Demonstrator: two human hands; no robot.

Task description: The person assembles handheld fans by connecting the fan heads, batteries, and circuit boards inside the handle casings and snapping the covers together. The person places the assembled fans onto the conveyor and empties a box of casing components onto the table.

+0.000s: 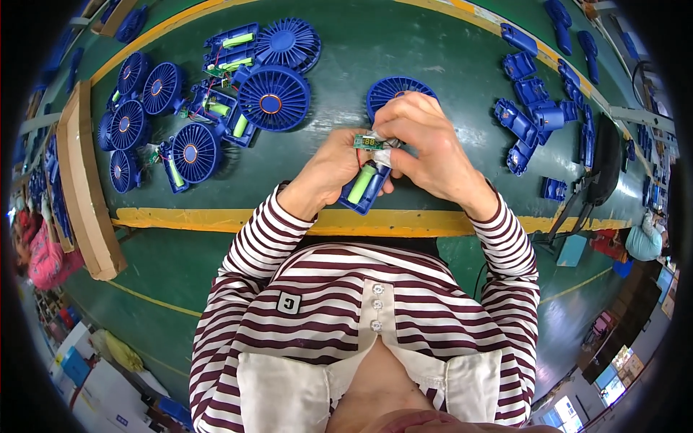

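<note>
A blue handheld fan lies between my hands at the table's near edge, its round grille (399, 85) pointing away from me. Its opened handle (373, 200) holds a light-green battery cell (362, 184). My left hand (328, 172) is closed around the handle's left side, fingers partly beneath it. A small green circuit board (369, 142) with a lit display sits above the cell, red wires near it. My right hand (432, 153) pinches at the board's right end, with white coverings on the fingertips. Those fingers hide part of the board and the grille.
Several blue fans (274, 98) with exposed cells and boards lie at left. Blue handle covers (530, 90) are piled at right, near a black tool with a cable (600, 180). A cardboard tray (83, 180) stands along the left edge. Yellow tape (238, 220) borders the green table.
</note>
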